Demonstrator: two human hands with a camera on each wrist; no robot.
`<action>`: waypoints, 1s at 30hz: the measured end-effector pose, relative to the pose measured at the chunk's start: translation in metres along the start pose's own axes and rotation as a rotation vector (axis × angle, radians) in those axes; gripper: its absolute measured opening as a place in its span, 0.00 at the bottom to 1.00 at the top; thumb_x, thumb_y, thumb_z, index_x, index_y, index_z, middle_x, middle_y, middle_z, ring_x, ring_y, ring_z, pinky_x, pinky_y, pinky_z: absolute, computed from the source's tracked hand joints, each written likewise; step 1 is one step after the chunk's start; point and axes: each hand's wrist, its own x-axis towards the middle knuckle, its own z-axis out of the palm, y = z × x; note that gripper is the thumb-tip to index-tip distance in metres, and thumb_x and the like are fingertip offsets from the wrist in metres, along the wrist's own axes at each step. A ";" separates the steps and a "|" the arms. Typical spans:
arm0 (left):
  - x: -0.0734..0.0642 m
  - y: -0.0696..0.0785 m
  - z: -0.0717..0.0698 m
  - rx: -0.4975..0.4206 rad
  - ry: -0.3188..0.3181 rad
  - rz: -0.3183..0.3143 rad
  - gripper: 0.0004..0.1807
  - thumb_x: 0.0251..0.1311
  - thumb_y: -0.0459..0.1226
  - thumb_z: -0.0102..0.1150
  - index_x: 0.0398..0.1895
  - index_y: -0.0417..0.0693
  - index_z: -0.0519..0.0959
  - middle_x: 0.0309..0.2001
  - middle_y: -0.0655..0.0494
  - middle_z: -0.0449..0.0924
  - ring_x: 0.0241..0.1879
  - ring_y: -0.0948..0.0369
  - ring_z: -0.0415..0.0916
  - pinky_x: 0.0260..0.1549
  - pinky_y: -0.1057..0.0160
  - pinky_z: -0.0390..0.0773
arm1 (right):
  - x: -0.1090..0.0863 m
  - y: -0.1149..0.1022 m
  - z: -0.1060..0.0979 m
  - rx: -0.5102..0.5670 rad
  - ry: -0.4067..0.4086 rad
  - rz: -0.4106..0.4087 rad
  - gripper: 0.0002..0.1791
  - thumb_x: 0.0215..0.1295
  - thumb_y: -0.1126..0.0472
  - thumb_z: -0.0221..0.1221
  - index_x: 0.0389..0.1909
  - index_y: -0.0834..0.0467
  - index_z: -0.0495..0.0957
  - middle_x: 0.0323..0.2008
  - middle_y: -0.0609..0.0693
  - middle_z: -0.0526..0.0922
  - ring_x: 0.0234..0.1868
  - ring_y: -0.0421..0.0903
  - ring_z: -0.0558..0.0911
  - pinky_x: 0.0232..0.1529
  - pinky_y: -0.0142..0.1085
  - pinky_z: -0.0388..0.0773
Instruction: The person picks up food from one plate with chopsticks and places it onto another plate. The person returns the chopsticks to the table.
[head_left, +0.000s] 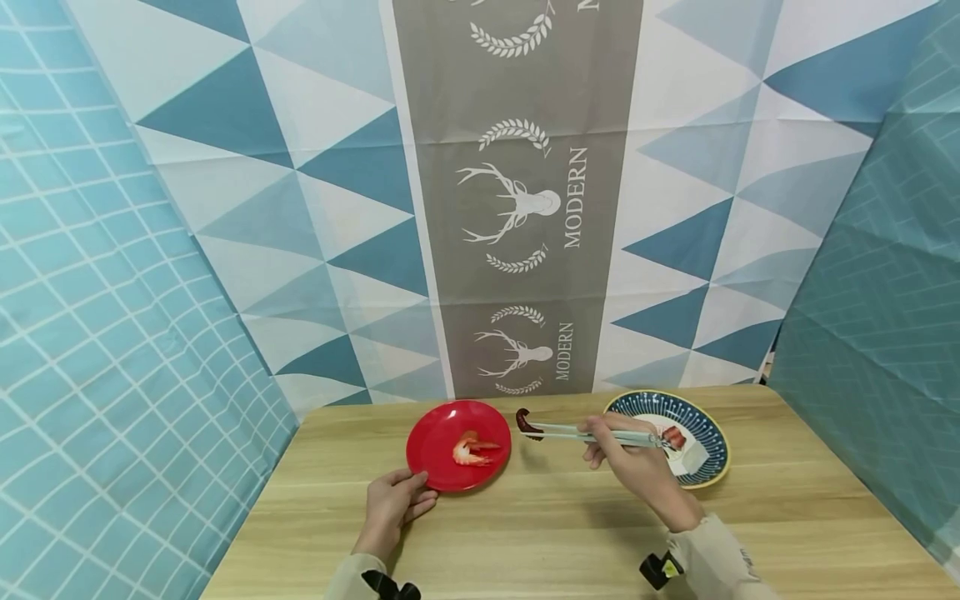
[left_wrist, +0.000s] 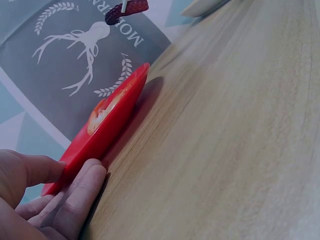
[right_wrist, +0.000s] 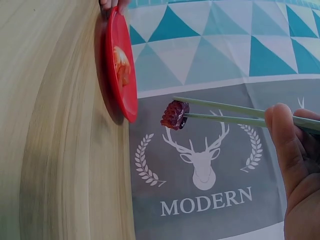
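Note:
My left hand (head_left: 393,505) pinches the near-left rim of a red plate (head_left: 431,442), thumb above and fingers along its underside in the left wrist view. A peeled-looking orange and white shrimp (head_left: 468,450) lies on that plate. My right hand (head_left: 633,467) holds pale green chopsticks (right_wrist: 235,109), their tips pointing left. Between the tips hangs a dark red, curved piece of food with a bumpy side, like an octopus tentacle (right_wrist: 174,115). It is in the air just right of the red plate, apart from it.
A blue-patterned plate (head_left: 712,433) with a yellow rim stands at the right, partly behind my right hand. On it are a reddish piece of food (head_left: 673,437) and a white sheet (head_left: 692,458). Patterned cloths hang behind and beside the wooden table (head_left: 540,533).

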 end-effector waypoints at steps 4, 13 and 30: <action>0.000 -0.001 0.000 -0.002 -0.007 0.004 0.35 0.69 0.32 0.63 0.71 0.20 0.60 0.37 0.39 0.89 0.29 0.55 0.89 0.33 0.57 0.89 | 0.000 0.000 0.003 -0.009 -0.005 0.009 0.14 0.75 0.75 0.52 0.39 0.66 0.87 0.25 0.49 0.85 0.20 0.49 0.84 0.19 0.35 0.82; -0.001 -0.001 0.000 -0.004 -0.005 0.012 0.33 0.69 0.32 0.63 0.69 0.20 0.62 0.36 0.40 0.89 0.28 0.56 0.89 0.33 0.58 0.89 | -0.001 0.005 0.008 -0.039 -0.001 0.007 0.13 0.74 0.78 0.51 0.38 0.70 0.85 0.25 0.49 0.84 0.20 0.46 0.83 0.20 0.35 0.82; 0.000 -0.001 0.000 0.005 0.002 0.007 0.33 0.69 0.33 0.63 0.70 0.21 0.62 0.37 0.40 0.89 0.29 0.56 0.89 0.34 0.57 0.89 | 0.002 0.004 0.015 0.014 -0.014 0.016 0.12 0.75 0.76 0.53 0.38 0.68 0.86 0.24 0.51 0.85 0.19 0.46 0.84 0.19 0.35 0.82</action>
